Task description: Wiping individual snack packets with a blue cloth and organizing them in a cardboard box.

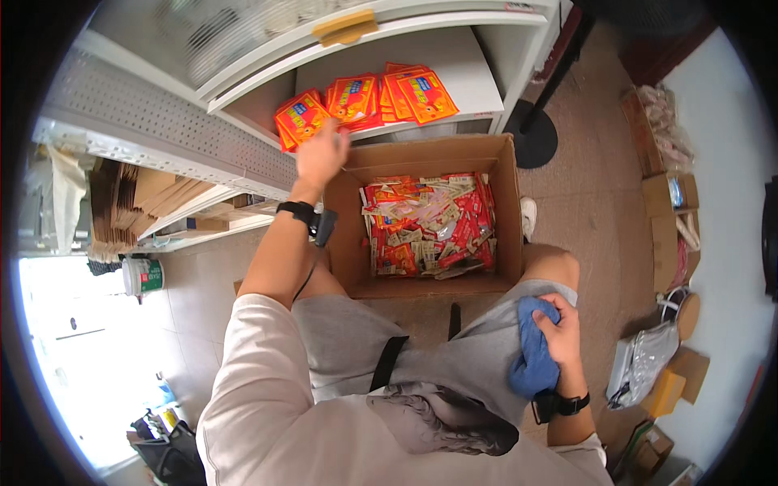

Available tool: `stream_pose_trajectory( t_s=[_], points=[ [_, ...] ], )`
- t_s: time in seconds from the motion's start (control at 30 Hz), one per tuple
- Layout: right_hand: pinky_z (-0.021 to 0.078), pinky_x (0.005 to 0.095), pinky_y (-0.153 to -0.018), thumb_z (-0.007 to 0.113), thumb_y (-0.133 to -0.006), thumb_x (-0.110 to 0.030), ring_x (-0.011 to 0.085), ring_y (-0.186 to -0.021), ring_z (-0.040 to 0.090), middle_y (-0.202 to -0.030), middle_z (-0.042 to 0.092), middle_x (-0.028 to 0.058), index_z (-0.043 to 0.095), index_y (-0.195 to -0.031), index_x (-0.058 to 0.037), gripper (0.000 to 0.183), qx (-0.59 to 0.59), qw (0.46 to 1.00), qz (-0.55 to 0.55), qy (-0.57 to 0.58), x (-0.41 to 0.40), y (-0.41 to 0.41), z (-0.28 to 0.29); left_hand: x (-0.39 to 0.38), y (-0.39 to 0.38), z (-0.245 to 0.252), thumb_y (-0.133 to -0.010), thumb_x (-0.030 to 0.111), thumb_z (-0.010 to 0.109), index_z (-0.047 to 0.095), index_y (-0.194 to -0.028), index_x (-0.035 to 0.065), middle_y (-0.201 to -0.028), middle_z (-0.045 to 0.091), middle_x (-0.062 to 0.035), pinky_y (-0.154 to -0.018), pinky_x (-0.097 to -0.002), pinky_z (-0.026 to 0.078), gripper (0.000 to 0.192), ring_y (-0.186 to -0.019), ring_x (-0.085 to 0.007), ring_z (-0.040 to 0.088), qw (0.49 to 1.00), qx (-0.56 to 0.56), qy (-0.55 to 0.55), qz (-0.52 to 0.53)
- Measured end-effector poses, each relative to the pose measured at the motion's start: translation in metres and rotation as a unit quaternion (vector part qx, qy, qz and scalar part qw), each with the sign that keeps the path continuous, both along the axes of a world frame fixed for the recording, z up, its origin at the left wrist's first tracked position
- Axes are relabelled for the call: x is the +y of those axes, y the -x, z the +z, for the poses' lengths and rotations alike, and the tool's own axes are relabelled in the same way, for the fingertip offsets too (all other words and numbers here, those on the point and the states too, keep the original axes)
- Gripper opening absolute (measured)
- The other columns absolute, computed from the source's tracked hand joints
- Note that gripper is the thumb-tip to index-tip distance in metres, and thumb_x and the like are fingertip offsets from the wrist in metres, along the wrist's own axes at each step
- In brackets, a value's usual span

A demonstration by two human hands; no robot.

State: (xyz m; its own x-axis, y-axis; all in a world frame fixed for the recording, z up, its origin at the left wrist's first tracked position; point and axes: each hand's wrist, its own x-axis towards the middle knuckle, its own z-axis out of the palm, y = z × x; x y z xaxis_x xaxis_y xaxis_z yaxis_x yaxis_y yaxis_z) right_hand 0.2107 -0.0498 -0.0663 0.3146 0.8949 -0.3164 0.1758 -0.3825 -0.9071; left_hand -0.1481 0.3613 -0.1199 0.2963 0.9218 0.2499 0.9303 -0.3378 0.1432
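Note:
My left hand [322,152] is at the front of the white shelf, against the lower edge of the leftmost pile of red and orange printed packets [302,115]; its grip on them cannot be made out. More such packets [425,97] lie in overlapping piles to the right on the shelf. Below it stands an open cardboard box [513,243] between my knees, holding many red, orange and beige packets [431,225]. My right hand [559,328] rests on my right thigh, closed on a crumpled blue cloth [532,358]. Both wrists wear black straps.
A perforated metal shelf rail [182,121] runs along the left, with stacked flat cardboard [121,200] beneath. A black round stand base [535,136] is right of the cabinet. Cardboard boxes [668,243] and a plastic-wrapped item [647,361] line the right wall.

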Motion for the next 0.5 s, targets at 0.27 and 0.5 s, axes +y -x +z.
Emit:
stream_pose_trajectory(
  t_s=[0.27, 0.5],
  points=[
    [0.0479, 0.0268, -0.08, 0.066, -0.086, -0.002, 0.011, -0.084, 0.058, -0.086, 0.065, 0.004, 0.063, -0.098, 0.0008, 0.013, 0.034, 0.999, -0.034, 0.019, 0.008, 0.005, -0.003, -0.032, -0.093, -0.133, -0.093, 0.029, 0.058, 0.063, -0.097, 0.0104, -0.095, 0.07, -0.0131, -0.075, -0.0479, 0.055, 0.019, -0.09, -0.0353, 0.067, 0.935, 0.086, 0.201, -0.28],
    [0.0519, 0.0303, -0.075, 0.067, -0.081, -0.004, 0.0209, -0.078, 0.069, -0.082, 0.068, 0.0137, 0.064, -0.096, 0.0, 0.016, -0.068, 0.996, -0.06, -0.015, 0.015, 0.006, -0.009, -0.016, -0.081, -0.278, -0.093, 0.018, 0.055, 0.067, -0.123, 0.0094, -0.12, 0.068, -0.0173, -0.089, -0.0478, 0.055, 0.033, -0.112, -0.0341, 0.066, 0.901, 0.226, 0.355, -0.106]
  ],
)
